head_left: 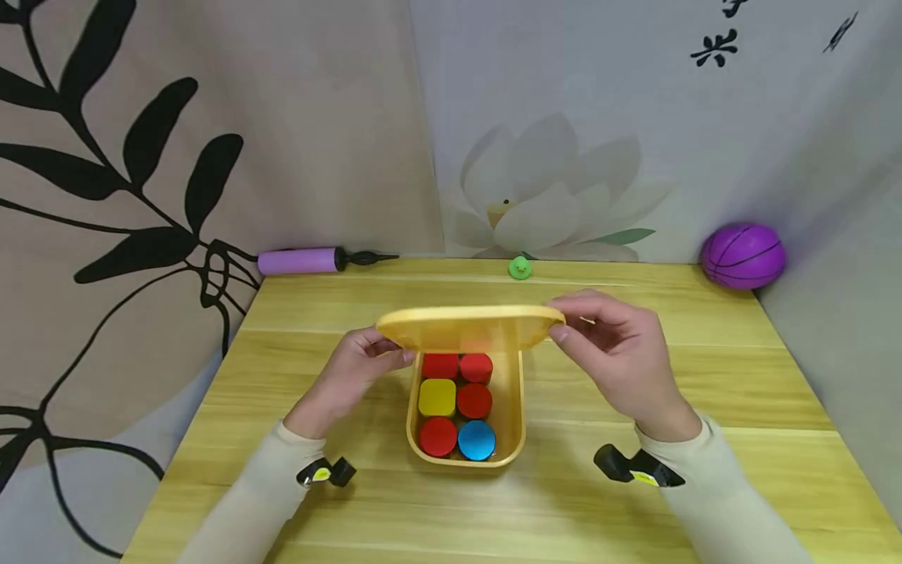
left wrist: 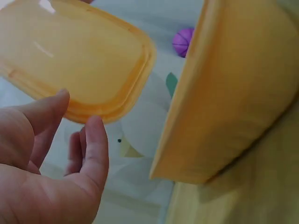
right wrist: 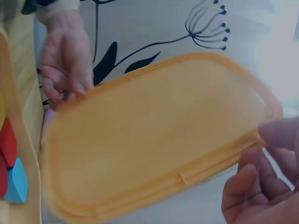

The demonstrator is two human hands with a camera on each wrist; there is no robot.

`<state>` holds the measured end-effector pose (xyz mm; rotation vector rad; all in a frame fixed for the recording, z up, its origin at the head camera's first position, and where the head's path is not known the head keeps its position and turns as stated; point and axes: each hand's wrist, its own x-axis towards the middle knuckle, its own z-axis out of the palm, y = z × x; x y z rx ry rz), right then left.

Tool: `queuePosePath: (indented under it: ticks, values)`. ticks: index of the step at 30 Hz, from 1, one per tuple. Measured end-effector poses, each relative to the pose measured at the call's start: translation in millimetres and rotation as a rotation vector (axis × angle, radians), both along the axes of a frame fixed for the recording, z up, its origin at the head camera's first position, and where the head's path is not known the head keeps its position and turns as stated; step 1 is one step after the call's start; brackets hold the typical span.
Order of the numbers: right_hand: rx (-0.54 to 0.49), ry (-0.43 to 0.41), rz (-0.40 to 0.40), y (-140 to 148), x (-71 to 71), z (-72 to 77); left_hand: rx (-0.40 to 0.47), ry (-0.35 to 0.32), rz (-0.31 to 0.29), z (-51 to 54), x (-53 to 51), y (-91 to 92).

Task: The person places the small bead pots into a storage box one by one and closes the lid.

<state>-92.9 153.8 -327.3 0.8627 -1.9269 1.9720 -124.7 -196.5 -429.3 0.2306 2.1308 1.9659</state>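
Note:
A yellow lid (head_left: pixel 468 315) is held tilted above the far end of an open yellow plastic box (head_left: pixel 519 415). My left hand (head_left: pixel 345 380) pinches the lid's left end between thumb and fingers. At the opposite end, my right hand (head_left: pixel 623 360) grips the edge, its thumb on the near side. Inside the box sit several red blocks (head_left: pixel 474 400), a yellow block (head_left: pixel 437 398) and a blue block (head_left: pixel 476 440). The lid hides the box's far end. In the right wrist view the broad face of the lid (right wrist: pixel 159 135) fills the middle.
A purple hand pump (head_left: pixel 299 261) lies at the back left edge of the wooden table (head_left: pixel 564 509). A small green duck (head_left: pixel 520 268) stands at the back middle. The purple ball (head_left: pixel 744 256) rests in the back right corner, and a patterned wall backdrop rises behind.

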Motion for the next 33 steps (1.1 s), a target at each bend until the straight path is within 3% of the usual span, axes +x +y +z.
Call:
queuePosePath:
  ticks: [5,9,13,17,21,27,33]
  values:
    - [-0.023,0.184,0.121,-1.8,10.2,-18.0,0.057,-0.036,0.019,10.7,-18.7,-3.9]
    - [-0.025,0.205,0.134,-1.4,17.0,-37.6,0.102,-0.053,-0.005,16.5,-26.6,-7.8]
    - [0.017,0.125,0.107,2.0,24.0,-56.4,0.185,-0.066,-0.031,18.0,-30.1,-9.0]
    - [0.144,0.009,0.039,6.2,30.4,-75.2,0.287,-0.103,-0.032,16.0,-33.7,-10.0]
    - [0.27,-0.076,-0.001,9.9,36.0,-92.3,0.292,-0.144,-0.01,11.8,-38.8,-9.3]
    - [0.34,-0.149,0.098,14.6,39.7,-111.3,0.221,-0.157,0.003,2.1,-46.5,-5.9]
    - [0.309,-0.336,0.156,16.5,37.3,-127.1,0.226,-0.152,-0.012,-10.7,-52.7,-0.1]
